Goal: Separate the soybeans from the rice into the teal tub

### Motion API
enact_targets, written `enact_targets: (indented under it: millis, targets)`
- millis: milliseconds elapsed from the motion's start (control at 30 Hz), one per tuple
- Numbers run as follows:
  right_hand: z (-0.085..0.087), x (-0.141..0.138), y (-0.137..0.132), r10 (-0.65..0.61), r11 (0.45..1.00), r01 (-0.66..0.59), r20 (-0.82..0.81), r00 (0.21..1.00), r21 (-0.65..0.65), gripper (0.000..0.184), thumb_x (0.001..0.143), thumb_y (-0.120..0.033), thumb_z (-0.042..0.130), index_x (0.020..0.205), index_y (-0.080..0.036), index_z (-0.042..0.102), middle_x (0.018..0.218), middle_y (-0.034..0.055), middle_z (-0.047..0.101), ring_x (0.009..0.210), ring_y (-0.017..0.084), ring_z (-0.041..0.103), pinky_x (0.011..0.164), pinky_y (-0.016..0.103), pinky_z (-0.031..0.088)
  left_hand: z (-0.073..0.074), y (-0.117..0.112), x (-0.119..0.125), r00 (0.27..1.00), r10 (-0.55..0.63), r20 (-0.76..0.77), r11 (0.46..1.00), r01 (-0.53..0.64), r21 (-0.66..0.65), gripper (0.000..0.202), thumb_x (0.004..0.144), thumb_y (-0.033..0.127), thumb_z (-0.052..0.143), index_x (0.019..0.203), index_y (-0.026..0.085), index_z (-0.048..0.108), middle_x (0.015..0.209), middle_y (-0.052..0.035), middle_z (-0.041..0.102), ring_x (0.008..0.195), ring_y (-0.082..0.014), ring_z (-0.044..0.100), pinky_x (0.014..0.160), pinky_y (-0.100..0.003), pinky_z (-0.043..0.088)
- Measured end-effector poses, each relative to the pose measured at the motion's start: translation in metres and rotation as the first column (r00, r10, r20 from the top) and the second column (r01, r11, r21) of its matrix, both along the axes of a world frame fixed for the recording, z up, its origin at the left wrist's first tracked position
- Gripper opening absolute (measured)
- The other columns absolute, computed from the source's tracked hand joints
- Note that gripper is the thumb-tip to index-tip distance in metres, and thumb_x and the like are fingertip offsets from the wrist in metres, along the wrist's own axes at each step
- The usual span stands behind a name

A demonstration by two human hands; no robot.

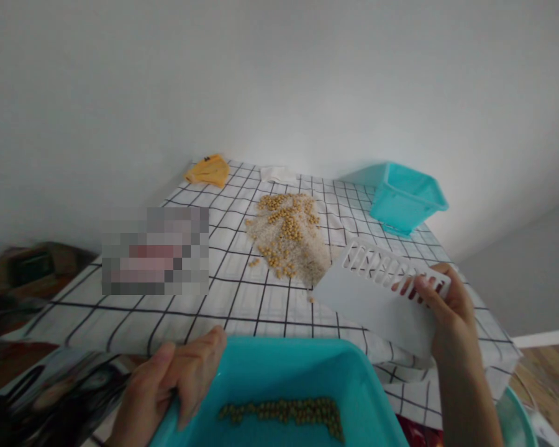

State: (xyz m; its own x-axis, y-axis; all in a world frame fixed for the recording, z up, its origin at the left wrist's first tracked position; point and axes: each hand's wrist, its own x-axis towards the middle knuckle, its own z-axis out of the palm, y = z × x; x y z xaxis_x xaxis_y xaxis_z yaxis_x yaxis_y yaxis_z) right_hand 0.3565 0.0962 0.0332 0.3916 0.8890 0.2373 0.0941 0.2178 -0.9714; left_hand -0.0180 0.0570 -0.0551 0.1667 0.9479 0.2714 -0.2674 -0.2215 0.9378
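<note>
My left hand (pixel 181 375) grips the left rim of a turquoise plastic bin (pixel 279 357) at the table's near edge. Inside the bin lies a band of small round beans, greenish brown in this light. My right hand (pixel 447 304) holds a flat white plastic board (pixel 377 304) with a row of slots along its upper side, the fingers closed round its right end. The board tilts over the table, its left corner close to the pile. That pile (pixel 291 233) mixes yellow soybeans with pale rice-like grains, and a few stray beans lie around it.
A second turquoise bin (pixel 403 198) stands at the back right. A yellow cloth item (pixel 209 171) and a white cloth or tissue (pixel 278 174) lie along the back. A blurred-out object (pixel 156 251) is on the left. The tablecloth (pixel 233 298) is white with black checks.
</note>
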Motion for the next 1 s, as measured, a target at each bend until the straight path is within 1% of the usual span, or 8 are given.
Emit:
enact_targets:
  millis: [100,233,433,667,733,800,833,1000]
  targets:
    - [0.002,0.0,0.002,0.048,0.999,-0.048,0.011,0.999,-0.014,0.025,0.084,-0.035,0.076,0.079,-0.024,0.054,0.069,-0.0023,0.066,0.057,0.013,0.057,0.053,0.023,0.04,0.0,0.003,-0.001,0.999,-0.033,-0.006,0.999,0.034,0.026,0.068,0.106,0.038,0.026,0.052,0.026,0.065,0.041,0.0022,0.054,0.042,-0.0169,0.052,0.106,-0.038,0.046]
    - [0.006,-0.003,0.006,0.178,0.983,-0.177,0.011,0.984,-0.051,0.026,0.085,-0.037,0.075,0.078,-0.023,0.054,0.067,-0.0022,0.064,0.054,0.013,0.053,0.051,0.023,0.037,0.016,0.007,0.004,0.995,-0.087,-0.059,0.993,0.091,0.079,0.061,0.105,0.033,0.028,0.052,0.022,0.057,0.041,0.001,0.052,0.041,-0.0169,0.05,0.093,-0.041,0.053]
    - [0.008,-0.016,0.019,0.288,0.945,-0.287,-0.018,0.957,-0.154,0.031,0.083,-0.043,0.076,0.08,-0.024,0.053,0.066,-0.0026,0.06,0.055,0.014,0.052,0.049,0.023,0.038,0.045,0.013,0.018,0.984,-0.121,-0.129,0.975,0.143,0.172,0.061,0.105,0.031,0.023,0.049,0.021,0.047,0.04,0.0008,0.048,0.039,-0.0154,0.048,0.071,-0.037,0.054]
    - [0.004,-0.021,0.033,0.347,0.888,-0.363,-0.108,0.932,-0.282,0.033,0.079,-0.044,0.08,0.082,-0.023,0.055,0.068,-0.0038,0.057,0.056,0.012,0.052,0.05,0.023,0.041,0.055,0.017,0.026,0.99,-0.072,-0.119,0.966,0.099,0.238,0.067,0.106,0.032,0.022,0.046,0.021,0.049,0.041,-0.0002,0.047,0.045,-0.0155,0.049,0.067,-0.032,0.05]
    - [0.003,-0.02,0.037,0.363,0.879,-0.38,-0.113,0.925,-0.289,0.034,0.078,-0.045,0.081,0.082,-0.023,0.055,0.068,-0.0036,0.057,0.056,0.013,0.052,0.05,0.023,0.041,0.055,0.016,0.028,0.965,-0.182,-0.189,0.938,0.228,0.26,0.066,0.107,0.034,0.026,0.048,0.021,0.053,0.044,-0.0008,0.052,0.047,-0.0157,0.053,0.068,-0.032,0.051]
    - [0.005,-0.021,0.039,0.387,0.871,-0.407,-0.125,0.914,-0.275,0.034,0.078,-0.045,0.081,0.081,-0.023,0.055,0.067,-0.0037,0.057,0.055,0.012,0.051,0.05,0.023,0.04,0.055,0.016,0.029,0.997,-0.041,-0.069,0.971,0.056,0.232,0.066,0.107,0.03,0.022,0.046,0.02,0.046,0.041,0.0012,0.044,0.044,-0.0132,0.048,0.075,-0.03,0.051]
    - [0.006,-0.022,0.04,0.406,0.867,-0.425,-0.125,0.905,-0.26,0.034,0.078,-0.045,0.081,0.08,-0.023,0.055,0.066,-0.0038,0.057,0.054,0.012,0.05,0.05,0.023,0.04,0.055,0.016,0.028,0.997,-0.034,-0.066,0.975,0.048,0.217,0.066,0.107,0.029,0.02,0.047,0.02,0.046,0.042,0.0011,0.044,0.044,-0.0131,0.048,0.075,-0.029,0.051]
    - [0.015,-0.026,0.041,0.45,0.879,-0.455,-0.066,0.891,-0.144,0.032,0.079,-0.043,0.079,0.076,-0.023,0.053,0.065,-0.0031,0.059,0.054,0.013,0.05,0.05,0.023,0.038,0.055,0.019,0.02,0.942,-0.235,-0.24,0.932,0.289,0.221,0.063,0.106,0.035,0.027,0.051,0.021,0.055,0.047,-0.0029,0.057,0.051,-0.0192,0.057,0.07,-0.035,0.052]
